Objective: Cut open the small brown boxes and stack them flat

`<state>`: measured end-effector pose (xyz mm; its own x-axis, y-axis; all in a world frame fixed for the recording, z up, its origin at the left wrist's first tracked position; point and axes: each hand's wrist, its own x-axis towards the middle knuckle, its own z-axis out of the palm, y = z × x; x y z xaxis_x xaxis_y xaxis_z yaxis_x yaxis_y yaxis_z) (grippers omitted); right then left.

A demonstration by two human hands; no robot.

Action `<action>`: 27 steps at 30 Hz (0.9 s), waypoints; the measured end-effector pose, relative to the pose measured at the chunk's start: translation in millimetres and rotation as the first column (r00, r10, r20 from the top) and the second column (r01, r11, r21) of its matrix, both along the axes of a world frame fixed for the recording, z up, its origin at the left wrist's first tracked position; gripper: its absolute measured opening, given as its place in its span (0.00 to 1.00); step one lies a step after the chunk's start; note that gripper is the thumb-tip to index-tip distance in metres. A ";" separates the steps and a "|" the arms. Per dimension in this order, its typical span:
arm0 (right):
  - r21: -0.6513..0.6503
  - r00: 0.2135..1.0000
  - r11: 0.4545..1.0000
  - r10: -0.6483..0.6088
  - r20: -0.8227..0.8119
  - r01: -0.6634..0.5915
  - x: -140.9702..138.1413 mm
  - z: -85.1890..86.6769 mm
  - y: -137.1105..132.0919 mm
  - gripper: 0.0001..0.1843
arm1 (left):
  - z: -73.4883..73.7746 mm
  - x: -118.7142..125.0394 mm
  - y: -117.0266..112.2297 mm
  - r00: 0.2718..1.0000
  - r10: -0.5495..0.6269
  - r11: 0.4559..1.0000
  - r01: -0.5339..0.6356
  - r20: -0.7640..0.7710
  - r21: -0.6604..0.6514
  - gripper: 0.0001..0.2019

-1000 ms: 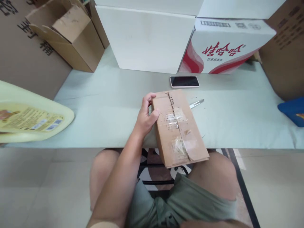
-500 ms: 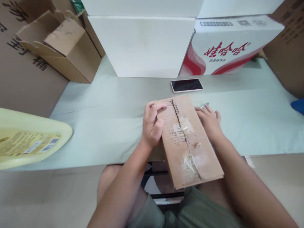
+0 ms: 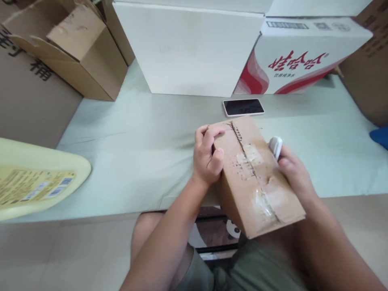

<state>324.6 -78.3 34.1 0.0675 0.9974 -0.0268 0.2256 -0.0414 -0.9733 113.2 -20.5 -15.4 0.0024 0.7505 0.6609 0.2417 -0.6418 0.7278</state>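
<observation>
Cardboard box overhangs the table edge, both hands gripping.

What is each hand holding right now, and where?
Left hand grips the cardboard box at its far left edge; right hand holds a white utility knife by its handle.

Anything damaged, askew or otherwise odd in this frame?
Yes. The small cardboard box has a ragged, torn centre seam with peeling tape remnants, and it overhangs the table edge at a slant. The left hand grips its far corner; the right hand holds a whitish tool against its side.
</observation>
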 end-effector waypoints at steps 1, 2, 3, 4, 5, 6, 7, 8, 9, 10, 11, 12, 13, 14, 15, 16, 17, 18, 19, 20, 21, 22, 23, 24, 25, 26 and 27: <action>-0.048 0.998 0.997 0.064 -0.015 -0.065 -3.5 6.4 -1.4 0.26 | 0.6 -2.3 1.1 1.000 -0.008 1.000 0.008 0.006 -0.007 0.20; -0.086 0.994 0.990 0.109 -0.018 -0.110 -6.6 11.4 -0.3 0.27 | 1.2 -5.6 2.5 1.000 -0.016 1.000 0.016 0.010 -0.018 0.19; -0.112 0.990 0.983 0.144 -0.010 -0.144 -9.4 15.0 3.3 0.28 | 1.7 -9.6 4.0 1.000 -0.017 0.999 0.018 0.017 -0.034 0.19; -0.120 0.985 0.978 0.172 0.011 -0.169 -12.2 17.5 9.1 0.28 | 2.0 -14.3 5.9 1.000 -0.011 0.999 0.012 0.027 -0.049 0.18; -0.108 0.980 0.976 0.194 0.042 -0.188 -15.2 19.1 16.6 0.28 | 1.9 -19.3 8.0 0.999 0.002 0.998 0.001 0.040 -0.063 0.17; -0.093 0.973 0.973 0.219 0.078 -0.211 -18.3 20.1 25.2 0.28 | 1.6 -24.2 10.5 0.998 0.020 0.997 -0.016 0.057 -0.075 0.17; -0.082 0.963 0.968 0.247 0.110 -0.239 -21.5 20.6 34.1 0.27 | 1.1 -28.8 13.0 0.996 0.041 0.996 -0.035 0.077 -0.084 0.16; -0.075 0.952 0.961 0.274 0.134 -0.266 -24.7 20.9 42.5 0.27 | 0.4 -32.8 15.5 0.993 0.060 0.994 -0.051 0.097 -0.092 0.15; -0.072 0.945 0.955 0.295 0.144 -0.287 -27.8 21.0 49.7 0.27 | -0.4 -36.1 17.7 0.990 0.076 0.993 -0.064 0.116 -0.102 0.15; -0.074 0.940 0.950 0.311 0.141 -0.303 -30.6 20.9 55.2 0.27 | -1.1 -38.5 19.4 0.988 0.088 0.991 -0.074 0.129 -0.113 0.15; -0.078 0.939 0.948 0.318 0.130 -0.310 -33.0 20.6 58.7 0.27 | -1.7 -40.2 20.6 0.985 0.099 0.988 -0.081 0.139 -0.129 0.15; -0.081 0.942 0.949 0.314 0.119 -0.306 -34.7 20.3 60.1 0.26 | -2.2 -41.2 21.2 0.984 0.108 0.986 -0.086 0.145 -0.145 0.16; -0.080 0.947 0.953 0.299 0.115 -0.291 -35.8 19.9 59.8 0.25 | -2.5 -41.6 21.2 0.983 0.116 0.983 -0.092 0.145 -0.161 0.16; -0.076 0.954 0.961 0.273 0.121 -0.265 -36.3 19.6 58.3 0.24 | -2.7 -41.6 20.9 0.982 0.123 0.980 -0.097 0.142 -0.175 0.16; -0.069 0.961 0.970 0.241 0.136 -0.234 -36.4 19.6 56.2 0.22 | -2.8 -41.4 20.2 0.982 0.129 0.977 -0.102 0.138 -0.186 0.16; -0.059 0.965 0.977 0.211 0.155 -0.204 -36.3 19.9 54.0 0.21 | -2.6 -41.2 19.4 0.982 0.132 0.975 -0.104 0.135 -0.195 0.16; -0.048 0.967 0.982 0.187 0.175 -0.181 -36.0 20.6 52.2 0.20 | -2.4 -41.2 18.6 0.982 0.133 0.974 -0.104 0.131 -0.203 0.16; -0.039 0.966 0.985 0.174 0.191 -0.169 -35.8 21.5 51.1 0.19 | -1.9 -41.3 17.9 0.983 0.133 0.972 -0.105 0.126 -0.211 0.16; -0.035 0.965 0.985 0.173 0.199 -0.170 -35.7 22.6 50.9 0.18 | -1.3 -41.7 17.2 0.984 0.133 0.970 -0.104 0.121 -0.218 0.16; -0.034 0.963 0.983 0.186 0.196 -0.183 -35.7 23.7 51.5 0.18 | -0.6 -42.4 16.6 0.984 0.132 0.969 -0.103 0.118 -0.225 0.16; -0.036 0.961 0.979 0.204 0.184 -0.201 -35.7 24.7 52.8 0.18 | 0.3 -43.3 16.0 0.985 0.131 0.967 -0.101 0.116 -0.233 0.16; -0.039 0.961 0.975 0.221 0.167 -0.217 -35.7 25.4 54.3 0.18 | 1.1 -44.4 15.3 0.985 0.129 0.966 -0.099 0.113 -0.241 0.16; -0.044 0.961 0.972 0.235 0.148 -0.231 -35.7 25.7 56.0 0.18 | 1.9 -45.6 14.7 0.986 0.126 0.964 -0.096 0.108 -0.249 0.16; -0.050 0.961 0.970 0.244 0.130 -0.240 -35.7 25.6 57.6 0.18 | 2.3 -46.8 14.0 0.987 0.123 0.962 -0.094 0.099 -0.256 0.16; -0.056 0.961 0.968 0.250 0.117 -0.245 -35.8 25.2 58.9 0.18 | 2.4 -48.0 13.3 0.988 0.121 0.961 -0.094 0.091 -0.260 0.16; -0.061 0.962 0.967 0.252 0.109 -0.246 -35.8 24.5 59.8 0.19 | 1.8 -49.1 12.7 0.989 0.119 0.961 -0.094 0.083 -0.259 0.16; -0.065 0.962 0.967 0.251 0.104 -0.245 -35.9 23.7 60.4 0.19 | 0.7 -50.0 12.2 0.990 0.118 0.963 -0.096 0.076 -0.251 0.16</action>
